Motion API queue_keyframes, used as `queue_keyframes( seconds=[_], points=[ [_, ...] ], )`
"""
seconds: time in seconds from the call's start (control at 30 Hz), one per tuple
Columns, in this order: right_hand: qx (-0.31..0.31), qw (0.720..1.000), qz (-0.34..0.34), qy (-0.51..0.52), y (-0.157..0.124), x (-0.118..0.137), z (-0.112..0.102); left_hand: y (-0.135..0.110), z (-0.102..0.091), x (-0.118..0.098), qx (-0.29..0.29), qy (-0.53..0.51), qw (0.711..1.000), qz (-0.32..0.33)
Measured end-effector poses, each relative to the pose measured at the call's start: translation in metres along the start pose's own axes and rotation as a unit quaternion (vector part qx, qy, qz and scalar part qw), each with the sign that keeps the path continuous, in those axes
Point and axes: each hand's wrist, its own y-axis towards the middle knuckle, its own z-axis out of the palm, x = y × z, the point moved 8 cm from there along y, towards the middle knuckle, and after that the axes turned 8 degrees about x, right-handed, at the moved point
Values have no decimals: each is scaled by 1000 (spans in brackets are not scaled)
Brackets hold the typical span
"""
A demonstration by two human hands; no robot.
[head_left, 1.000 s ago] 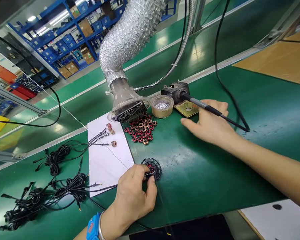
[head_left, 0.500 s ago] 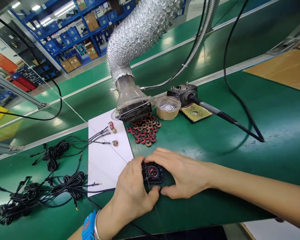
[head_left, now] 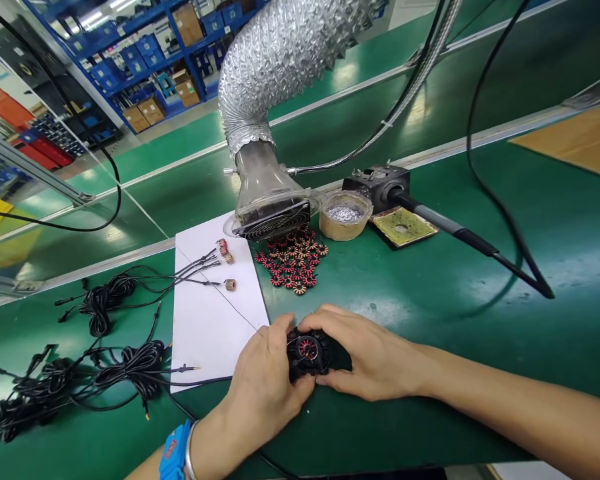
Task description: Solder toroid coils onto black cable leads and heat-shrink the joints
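Black round coil holder (head_left: 309,353) lies on the green tabletop (head_left: 480,333) just beside the white paper sheet (head_left: 215,320), clasped between the left hand (head_left: 265,393) and right hand (head_left: 365,360), fingers curled around its rim.

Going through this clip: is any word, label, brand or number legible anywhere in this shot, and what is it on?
No text can be read for certain in this view.
Blue wristband on the left wrist: a red patch with marks, too small to read.
Cardboard boxes on the blue shelving: any labels are too small to read.
Orange panel in the background: blurred, nothing legible.
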Motion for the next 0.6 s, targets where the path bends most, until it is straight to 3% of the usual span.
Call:
queue_keyframes(
  seconds=[0.13, 0.33, 0.6],
  points=[
    [-46, 998, -40, 10, -3, 4, -5, 0, 0, 0, -8, 0, 1000, -4],
    [-75, 996, -43, 31, -5, 10, -12, 1, -2, 3, 10, -16, 1000, -24],
    [-140, 987, -69, -35, -2, 26, -31, 0, -47, -2, -39, -136, 990, -31]
  ],
)
